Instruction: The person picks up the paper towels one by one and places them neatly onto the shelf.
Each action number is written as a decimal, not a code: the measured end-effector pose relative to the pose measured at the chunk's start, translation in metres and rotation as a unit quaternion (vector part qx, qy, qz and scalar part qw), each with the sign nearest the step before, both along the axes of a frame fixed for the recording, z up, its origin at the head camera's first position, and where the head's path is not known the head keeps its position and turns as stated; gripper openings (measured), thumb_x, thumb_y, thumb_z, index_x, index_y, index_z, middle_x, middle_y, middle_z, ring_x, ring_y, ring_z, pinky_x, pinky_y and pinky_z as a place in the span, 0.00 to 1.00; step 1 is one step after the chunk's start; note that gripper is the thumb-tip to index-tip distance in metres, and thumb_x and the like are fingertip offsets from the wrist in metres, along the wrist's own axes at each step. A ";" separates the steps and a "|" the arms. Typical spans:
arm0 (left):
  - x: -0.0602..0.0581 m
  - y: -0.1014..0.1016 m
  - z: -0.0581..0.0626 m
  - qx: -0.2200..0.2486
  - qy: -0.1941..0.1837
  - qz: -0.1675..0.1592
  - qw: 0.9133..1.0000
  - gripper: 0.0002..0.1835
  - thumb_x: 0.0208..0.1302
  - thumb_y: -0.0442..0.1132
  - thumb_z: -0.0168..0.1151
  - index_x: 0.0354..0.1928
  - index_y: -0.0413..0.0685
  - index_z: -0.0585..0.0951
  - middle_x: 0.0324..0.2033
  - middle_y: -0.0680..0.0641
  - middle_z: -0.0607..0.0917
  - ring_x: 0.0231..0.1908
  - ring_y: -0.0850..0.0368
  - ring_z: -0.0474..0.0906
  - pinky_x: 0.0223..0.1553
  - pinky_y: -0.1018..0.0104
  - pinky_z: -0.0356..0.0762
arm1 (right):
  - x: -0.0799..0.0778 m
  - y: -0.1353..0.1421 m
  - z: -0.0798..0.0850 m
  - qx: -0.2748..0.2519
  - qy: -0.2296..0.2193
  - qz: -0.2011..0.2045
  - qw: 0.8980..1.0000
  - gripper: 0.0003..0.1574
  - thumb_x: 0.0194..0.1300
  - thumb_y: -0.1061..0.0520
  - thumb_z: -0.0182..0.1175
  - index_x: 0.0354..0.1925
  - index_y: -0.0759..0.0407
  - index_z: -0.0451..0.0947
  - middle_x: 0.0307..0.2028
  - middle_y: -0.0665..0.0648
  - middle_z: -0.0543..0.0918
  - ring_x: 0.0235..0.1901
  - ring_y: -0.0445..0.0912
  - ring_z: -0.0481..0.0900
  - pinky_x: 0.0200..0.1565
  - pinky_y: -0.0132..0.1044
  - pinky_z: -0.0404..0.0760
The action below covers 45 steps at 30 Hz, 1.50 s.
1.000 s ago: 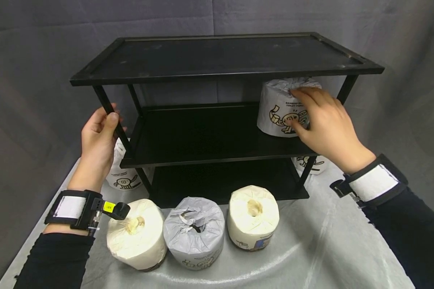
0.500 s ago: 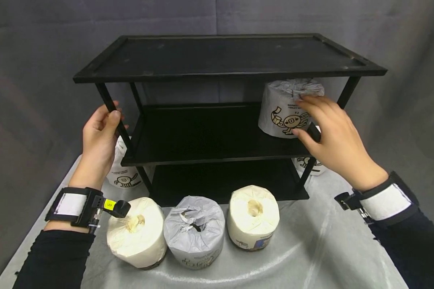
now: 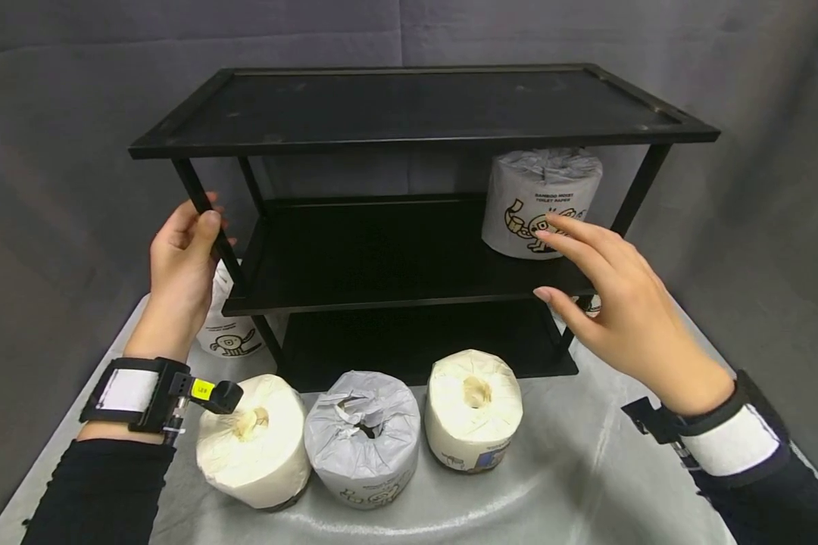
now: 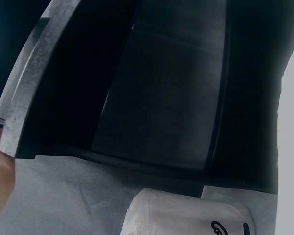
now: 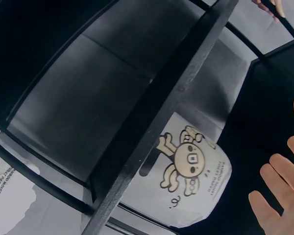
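My left hand [image 3: 180,272] grips the front left post of a black tiered shelf [image 3: 375,257], thumb in front and fingers behind. On the right end of the middle tier, a wrapped toilet roll [image 3: 511,197] stands upright, its cartoon print facing forward. In front of it is my right hand [image 3: 620,310], fingers spread and holding nothing; the fingertips overlap the roll in the head view. The right wrist view shows those fingers [image 5: 279,176] apart from the roll [image 5: 191,166].
Before the bottom tier stand a cream roll [image 3: 266,454], a grey-wrapped roll [image 3: 364,439] and another cream roll [image 3: 473,405]. One white roll [image 3: 228,333] is beside the shelf's left end; another [image 5: 12,191] is beyond its right end. A grey curtain [image 3: 409,30] hangs behind.
My right hand has let go of the toilet roll on the middle tier and drawn back, down and toward me. The left hand stays on the post.
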<state>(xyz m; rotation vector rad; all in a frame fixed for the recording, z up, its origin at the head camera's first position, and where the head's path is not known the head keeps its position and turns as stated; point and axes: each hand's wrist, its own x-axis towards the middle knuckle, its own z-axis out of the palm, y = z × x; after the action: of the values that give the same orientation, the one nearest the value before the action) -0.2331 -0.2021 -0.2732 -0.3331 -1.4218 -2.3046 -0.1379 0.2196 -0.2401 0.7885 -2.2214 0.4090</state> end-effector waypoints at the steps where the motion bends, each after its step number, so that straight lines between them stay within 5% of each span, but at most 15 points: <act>1: 0.001 -0.001 0.000 0.002 0.002 -0.001 1.000 0.10 0.58 0.31 0.61 0.43 0.42 0.81 0.31 0.52 0.81 0.37 0.59 0.72 0.34 0.75 0.79 | 0.002 -0.001 0.000 0.000 0.001 0.006 1.000 0.38 0.48 0.60 0.68 0.60 0.59 0.72 0.61 0.63 0.75 0.58 0.55 0.71 0.56 0.58 0.71; 6: 0.001 -0.002 0.000 0.007 0.009 -0.005 1.000 0.10 0.58 0.30 0.60 0.43 0.42 0.81 0.31 0.51 0.81 0.36 0.59 0.73 0.33 0.75 0.79 | 0.012 -0.005 -0.004 0.008 0.004 0.032 0.999 0.37 0.49 0.58 0.67 0.59 0.61 0.72 0.60 0.63 0.76 0.58 0.54 0.71 0.57 0.55 0.71; 14: -0.001 0.001 -0.001 0.004 -0.002 0.000 1.000 0.11 0.56 0.33 0.63 0.43 0.43 0.81 0.31 0.53 0.81 0.37 0.59 0.72 0.34 0.75 0.79 | 0.023 -0.009 -0.021 -0.006 0.026 0.093 0.995 0.32 0.65 0.42 0.52 0.55 0.65 0.75 0.55 0.66 0.79 0.57 0.55 0.72 0.64 0.35 0.65; 45: -0.001 0.001 -0.001 0.002 -0.003 0.003 1.000 0.10 0.57 0.32 0.62 0.43 0.43 0.81 0.32 0.52 0.81 0.37 0.59 0.72 0.34 0.75 0.79 | 0.047 -0.011 -0.087 0.016 -0.047 0.112 0.992 0.28 0.58 0.44 0.61 0.54 0.55 0.77 0.53 0.57 0.82 0.56 0.49 0.73 0.63 0.32 0.63</act>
<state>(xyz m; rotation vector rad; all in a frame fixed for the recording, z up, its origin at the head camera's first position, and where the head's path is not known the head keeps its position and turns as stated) -0.2341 -0.2008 -0.2741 -0.3203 -1.4198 -2.3052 -0.0911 0.2088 -0.3275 1.0608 -2.2392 0.5288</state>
